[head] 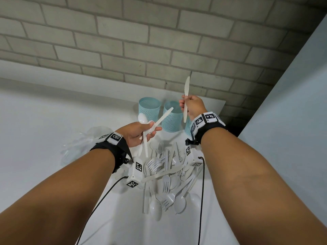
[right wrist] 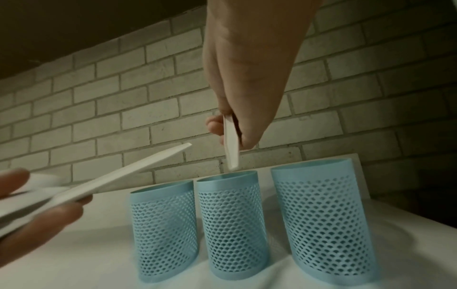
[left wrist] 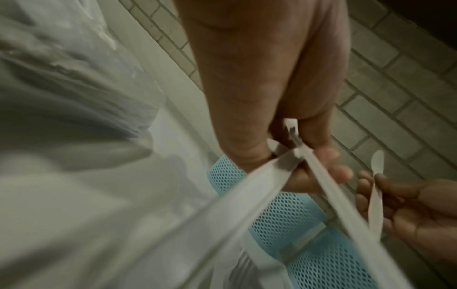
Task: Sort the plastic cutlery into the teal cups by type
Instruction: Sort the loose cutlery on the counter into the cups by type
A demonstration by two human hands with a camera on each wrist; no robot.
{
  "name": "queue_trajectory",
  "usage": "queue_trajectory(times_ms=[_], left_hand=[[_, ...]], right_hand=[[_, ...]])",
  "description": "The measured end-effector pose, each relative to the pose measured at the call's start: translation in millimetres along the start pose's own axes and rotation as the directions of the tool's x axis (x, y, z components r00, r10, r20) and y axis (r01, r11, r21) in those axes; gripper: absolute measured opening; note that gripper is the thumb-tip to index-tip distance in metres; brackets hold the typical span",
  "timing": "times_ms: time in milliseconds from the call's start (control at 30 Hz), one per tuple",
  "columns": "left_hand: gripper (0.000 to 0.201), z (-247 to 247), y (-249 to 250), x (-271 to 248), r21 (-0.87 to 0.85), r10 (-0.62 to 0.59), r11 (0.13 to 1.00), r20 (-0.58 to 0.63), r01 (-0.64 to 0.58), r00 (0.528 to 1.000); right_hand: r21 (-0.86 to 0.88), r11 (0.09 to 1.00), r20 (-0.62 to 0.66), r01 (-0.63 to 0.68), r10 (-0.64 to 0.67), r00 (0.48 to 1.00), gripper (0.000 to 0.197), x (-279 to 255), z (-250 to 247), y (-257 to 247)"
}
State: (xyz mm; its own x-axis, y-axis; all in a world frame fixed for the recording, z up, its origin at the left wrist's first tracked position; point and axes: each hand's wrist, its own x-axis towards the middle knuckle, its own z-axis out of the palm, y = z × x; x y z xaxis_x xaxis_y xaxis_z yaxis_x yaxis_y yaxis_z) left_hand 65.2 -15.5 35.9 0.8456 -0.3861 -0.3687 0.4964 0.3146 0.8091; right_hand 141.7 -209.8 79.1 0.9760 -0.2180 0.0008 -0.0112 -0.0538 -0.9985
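Note:
Three teal mesh cups (right wrist: pixel 232 224) stand in a row at the back of the white table (head: pixel 53 129). My left hand (head: pixel 150 131) grips a white spoon (head: pixel 142 119) and a white knife (head: pixel 164 115) together, their handles crossing in the fingers (left wrist: pixel 321 174). The knife points toward the cups. My right hand (head: pixel 184 103) pinches another white knife (head: pixel 186 87) upright, blade up; its lower end (right wrist: pixel 231 152) hangs just above the middle cup. A heap of white forks, spoons and knives (head: pixel 168 174) lies on the table below both wrists. The right cup (head: pixel 188 128) is partly hidden behind my right wrist.
A crumpled clear plastic bag (head: pixel 85 142) lies left of the heap. A grey brick wall (head: pixel 159 41) runs close behind the cups. A plain white wall (head: pixel 292 103) closes the right side, with a dark gap beside the table's corner. Black cables (head: pixel 201 200) hang from both wrists.

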Motion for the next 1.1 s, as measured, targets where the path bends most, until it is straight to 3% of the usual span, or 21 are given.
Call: queue_trajectory(times_ms=[233,467,700,800,867,933,1000,1067,1100], left_hand=[[0.022,1,6,7,0.001,0.094,0.996,-0.109,-0.094,0.99],[0.027,-9,23,15,0.007,0.265,0.962,-0.25,-0.272,0.931],[0.031,-26,25,17,-0.085,0.227,0.963,-0.265,-0.257,0.937],[0.032,-34,24,17,-0.12,0.207,0.962,-0.262,-0.244,0.943],[0.035,-36,23,17,-0.124,0.199,0.964,-0.257,-0.236,0.946],[0.037,-37,24,16,-0.121,0.193,0.966,-0.253,-0.229,0.948],[0.036,-35,25,16,-0.106,0.191,0.969,-0.254,-0.224,0.948],[0.036,-31,26,16,-0.085,0.199,0.971,-0.245,-0.225,0.949],[0.036,-29,27,15,-0.077,0.205,0.97,-0.237,-0.229,0.949]], right_hand=[[0.116,0.992,-0.017,0.044,-0.042,0.999,0.023,15,8,-3],[0.228,0.972,-0.005,0.054,-0.054,0.999,0.019,33,44,-6],[-0.028,0.999,0.095,0.016,-0.013,0.995,0.014,38,86,14],[-0.154,0.987,0.075,0.04,-0.029,0.997,0.016,42,92,19],[-0.195,0.974,0.02,0.115,-0.113,0.993,0.024,42,91,15],[-0.253,0.924,-0.053,0.285,-0.308,0.95,0.027,34,88,2],[-0.368,0.761,-0.018,0.534,-0.58,0.815,0.024,24,87,-8],[-0.514,0.479,0.23,0.711,-0.722,0.652,0.023,14,86,-14],[-0.563,0.345,0.372,0.751,-0.706,0.603,0.023,12,85,-13]])
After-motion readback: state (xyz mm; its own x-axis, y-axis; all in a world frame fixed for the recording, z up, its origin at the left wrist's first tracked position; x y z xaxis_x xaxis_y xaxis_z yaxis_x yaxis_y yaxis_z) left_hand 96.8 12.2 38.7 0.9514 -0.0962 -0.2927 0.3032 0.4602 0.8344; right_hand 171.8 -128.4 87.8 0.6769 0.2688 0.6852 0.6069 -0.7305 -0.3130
